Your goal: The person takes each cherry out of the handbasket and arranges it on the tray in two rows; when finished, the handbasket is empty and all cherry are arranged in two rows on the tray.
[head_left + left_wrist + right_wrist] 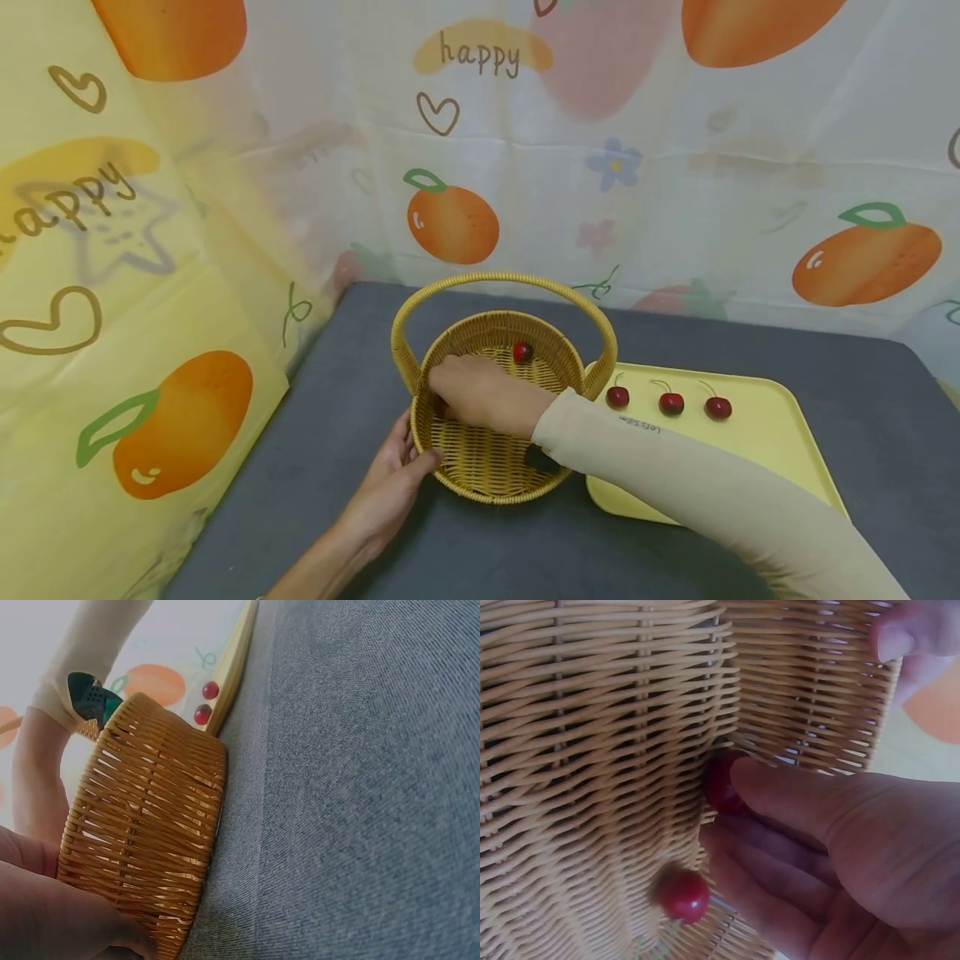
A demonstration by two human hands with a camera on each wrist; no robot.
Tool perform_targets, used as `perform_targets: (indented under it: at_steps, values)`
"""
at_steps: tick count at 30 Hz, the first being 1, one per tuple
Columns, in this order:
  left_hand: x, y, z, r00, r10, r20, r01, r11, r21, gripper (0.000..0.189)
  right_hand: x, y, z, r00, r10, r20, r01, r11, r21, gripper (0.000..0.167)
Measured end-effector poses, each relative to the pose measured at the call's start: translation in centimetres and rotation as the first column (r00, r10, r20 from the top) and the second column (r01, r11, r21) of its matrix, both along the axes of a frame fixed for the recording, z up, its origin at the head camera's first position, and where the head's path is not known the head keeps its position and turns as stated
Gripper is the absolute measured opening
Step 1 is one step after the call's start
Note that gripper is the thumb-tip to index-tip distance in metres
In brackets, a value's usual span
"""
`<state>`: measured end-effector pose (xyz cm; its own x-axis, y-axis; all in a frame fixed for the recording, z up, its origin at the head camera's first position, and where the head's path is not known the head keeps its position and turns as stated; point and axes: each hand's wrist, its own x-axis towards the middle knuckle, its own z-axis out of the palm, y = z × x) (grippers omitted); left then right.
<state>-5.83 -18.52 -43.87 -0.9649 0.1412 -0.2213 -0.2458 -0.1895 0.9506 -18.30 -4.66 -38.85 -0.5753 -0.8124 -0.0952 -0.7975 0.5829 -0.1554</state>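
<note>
A round wicker basket [480,467] with a tall hoop handle [504,277] stands on the table. My left hand [390,475] grips its left rim, thumb over the edge and fingers along the outer wall. Inside the basket, at its left side, is my right hand [480,392]. In the right wrist view the right hand [810,847] pinches a dark red cherry [721,782] against the wicker, between thumb and fingers. Another cherry [684,896] lies beside those fingers. In the head view one cherry [522,352] shows at the basket's back; the pinched one is hidden there.
A yellow tray [780,450] stands right of the basket, close to it and partly under the right forearm. Three cherries with stems, a left one [618,397], a middle one [671,404] and a right one [717,407], lie on it. A fruit-printed curtain [525,192] hangs behind the grey table [525,554].
</note>
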Motion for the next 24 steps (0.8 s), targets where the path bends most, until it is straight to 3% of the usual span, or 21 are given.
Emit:
perform_targets:
  at_steps: [7,13,19,24]
  values:
    - [0.1,0.0,0.0,1.000,-0.003,-0.014,0.004,1.000,0.014,0.088,0.2,0.0,0.5,1.000,-0.007,0.020,0.006,1.000,0.016,0.012]
    - [0.0,0.1,-0.1,1.000,0.000,-0.004,0.000,1.000,0.005,0.088,1.4,1.5,3.6,1.000,-0.017,0.026,0.018,0.999,-0.045,0.012]
    - [-0.2,0.1,-0.2,1.000,0.007,0.020,-0.007,1.000,0.002,0.087,5.0,4.7,7.4,0.999,-0.030,-0.021,0.029,0.998,-0.055,0.001]
    - [-0.3,0.2,-0.3,1.000,0.001,0.009,-0.001,1.000,-0.005,0.087,8.5,9.2,9.1,0.998,0.007,-0.069,-0.014,0.994,-0.112,0.018]
